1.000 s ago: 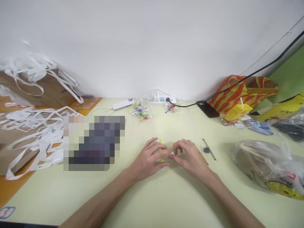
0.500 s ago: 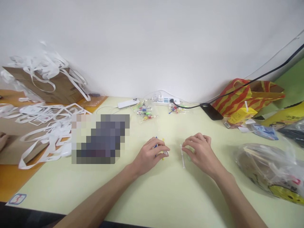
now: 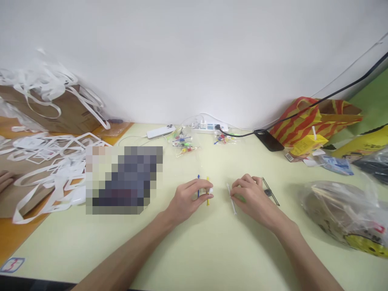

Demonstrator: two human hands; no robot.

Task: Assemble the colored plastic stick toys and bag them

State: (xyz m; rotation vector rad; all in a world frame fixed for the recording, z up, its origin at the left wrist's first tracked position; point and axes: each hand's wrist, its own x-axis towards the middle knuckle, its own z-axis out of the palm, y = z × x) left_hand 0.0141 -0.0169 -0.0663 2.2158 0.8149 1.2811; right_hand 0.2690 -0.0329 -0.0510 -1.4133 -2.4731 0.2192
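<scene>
My left hand [image 3: 189,200] pinches a small white plastic piece [image 3: 211,190] between thumb and forefinger. Just behind those fingers a blue stick [image 3: 198,186] and a yellow stick [image 3: 207,202] lie side by side on the table. My right hand [image 3: 250,196] has its fingers closed at a thin white stick [image 3: 234,207], which slants toward me. Partly covered by that hand is a green piece [image 3: 241,198]. A dark thin rod with a round middle [image 3: 268,192] lies on the right hand's far side.
Bags of small coloured parts [image 3: 186,146] lie near a power strip [image 3: 209,127]. A white phone [image 3: 160,131], a black phone [image 3: 269,141], a juice carton [image 3: 306,147] and a plastic-wrapped package [image 3: 339,218] stand around. White straps [image 3: 60,165] and another person's hand [image 3: 4,180] are left.
The white stick now slants more, its far end shifted left. My left fingers show the white piece more plainly. The dark rod beside my right hand has come into sight.
</scene>
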